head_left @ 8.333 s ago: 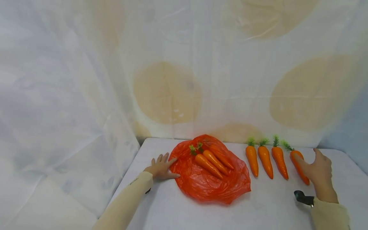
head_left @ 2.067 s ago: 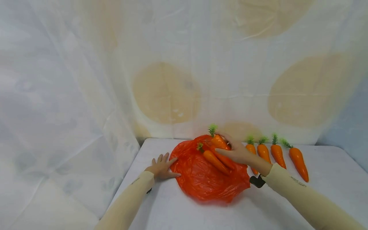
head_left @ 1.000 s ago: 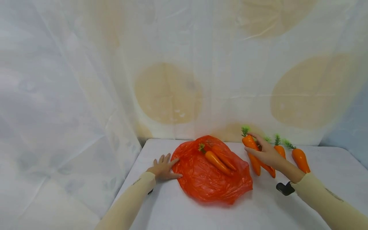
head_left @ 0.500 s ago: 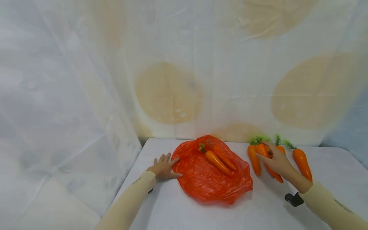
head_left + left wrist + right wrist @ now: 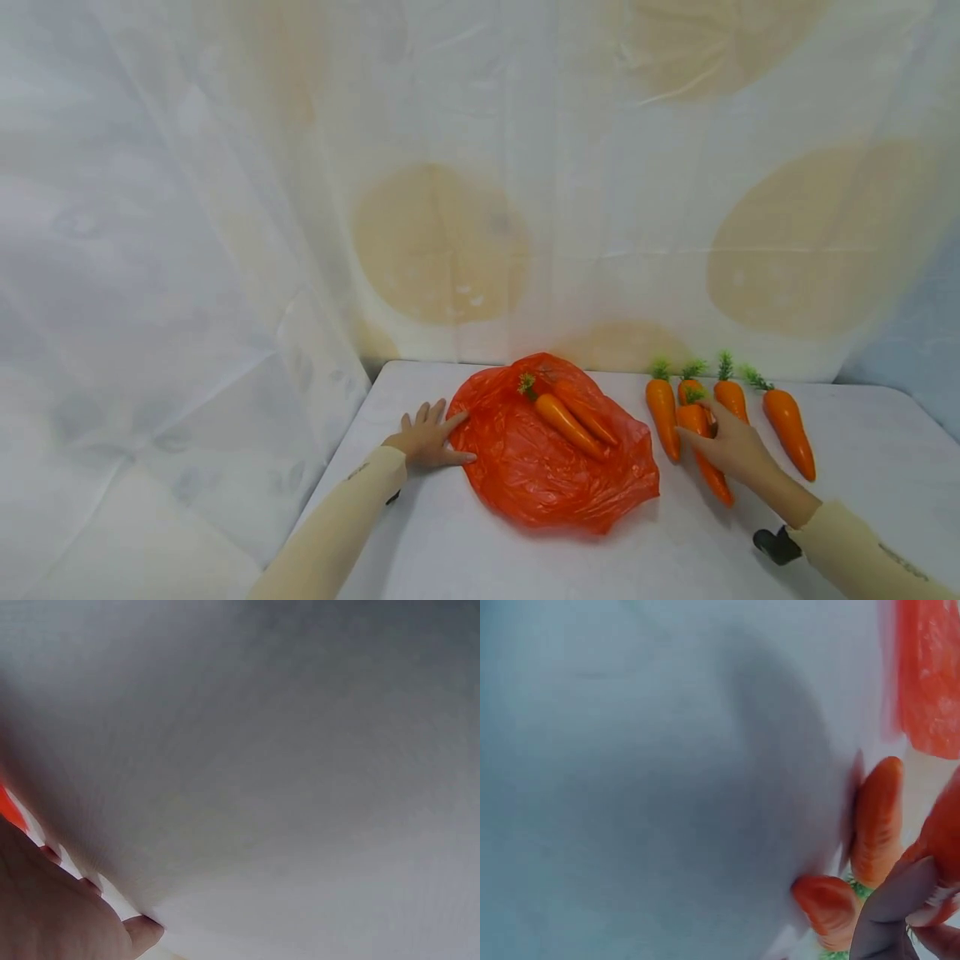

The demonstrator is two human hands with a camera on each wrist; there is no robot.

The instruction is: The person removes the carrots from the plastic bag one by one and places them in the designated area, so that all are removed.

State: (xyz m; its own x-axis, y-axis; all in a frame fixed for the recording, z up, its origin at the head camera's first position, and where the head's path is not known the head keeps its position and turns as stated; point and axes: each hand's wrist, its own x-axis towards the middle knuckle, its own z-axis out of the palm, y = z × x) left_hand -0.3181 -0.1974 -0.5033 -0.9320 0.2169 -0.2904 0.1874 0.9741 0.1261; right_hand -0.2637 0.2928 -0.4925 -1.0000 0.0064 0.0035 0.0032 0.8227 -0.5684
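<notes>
My right hand (image 5: 731,442) holds a glossy carrot (image 5: 708,467) with a green leafy top, just in front of the carrots at the right. In the right wrist view, the fingers (image 5: 896,896) grip this carrot (image 5: 943,825), partly cut off by the frame edge. A crumpled red plastic bag (image 5: 540,492) lies flat on the table. On the bag rest two carrots, the nearer one (image 5: 566,423) overlapping the farther one (image 5: 588,412). My left hand (image 5: 426,442) lies spread on the table, its thumb and forefinger touching the bag's left edge.
Several carrots stand in a row at the table's back right, including a leftmost carrot (image 5: 662,412) and a slanted rightmost one (image 5: 789,432). The held carrot partly hides one behind it. A patterned pale curtain (image 5: 585,208) hangs behind the white table (image 5: 465,567).
Three carrots lay on the bag earlier. My right hand has lifted one off, carried it right and brought it down before the row. My left hand has stayed put.
</notes>
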